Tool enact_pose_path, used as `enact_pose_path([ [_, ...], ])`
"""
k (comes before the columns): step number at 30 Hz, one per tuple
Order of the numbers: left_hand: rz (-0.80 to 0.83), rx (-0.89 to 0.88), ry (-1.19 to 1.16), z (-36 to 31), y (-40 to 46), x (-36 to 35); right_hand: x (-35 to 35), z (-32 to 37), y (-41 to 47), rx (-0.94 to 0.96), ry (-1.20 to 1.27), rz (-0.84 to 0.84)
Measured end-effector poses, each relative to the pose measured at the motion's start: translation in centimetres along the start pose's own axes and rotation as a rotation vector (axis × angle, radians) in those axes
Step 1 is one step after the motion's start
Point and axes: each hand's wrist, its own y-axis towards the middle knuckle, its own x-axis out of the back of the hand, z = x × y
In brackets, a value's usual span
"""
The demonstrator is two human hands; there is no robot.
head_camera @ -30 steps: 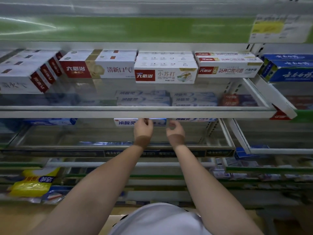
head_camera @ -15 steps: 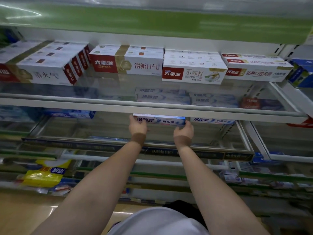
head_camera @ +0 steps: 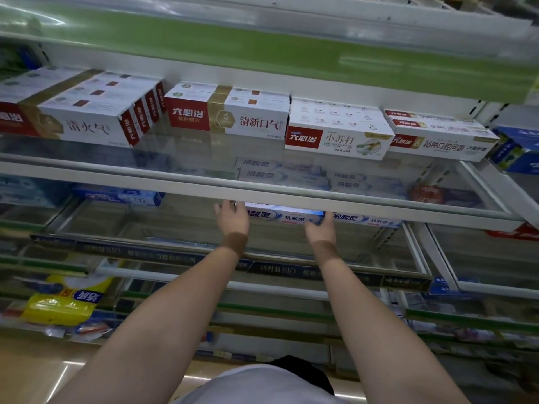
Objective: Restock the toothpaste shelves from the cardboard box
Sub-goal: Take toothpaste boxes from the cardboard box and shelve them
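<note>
We are gripping the long white-and-blue cardboard toothpaste box (head_camera: 287, 216) at its ends, left hand (head_camera: 233, 218) and right hand (head_camera: 319, 227), just under the white shelf rail (head_camera: 145, 180), ideally keeping it level and square beside its neighbouring matching box (head_camera: 366, 219).

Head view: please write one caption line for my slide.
Both hands hold a blue-and-white toothpaste box at its ends under the glass shelf.

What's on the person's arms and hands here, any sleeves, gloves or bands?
Forearms are bare, with no sleeves in view. No gloves on the left hand or the right hand. Each wrist carries a plain brown band, with no markings visible. A white garment shows at the bottom edge.
</note>
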Motion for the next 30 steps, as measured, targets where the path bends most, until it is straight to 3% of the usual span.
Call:
enact_pose_path([
  [5, 0.08, 0.046, -0.061, -0.7, 1.3, -0.2, -0.4, 0.3, 0.7, -0.06, -0.02, 0.034],
  [17, 0.125, -0.062, 0.262, 0.5, 0.8, -1.3, -0.5, 0.1, -0.1, -0.004, -0.052, -0.045],
  [30, -0.008, -0.001, 0.064, -0.1, -0.4, -1.7, -0.4, 0.2, -0.7, 0.061, -0.15, -0.035],
])
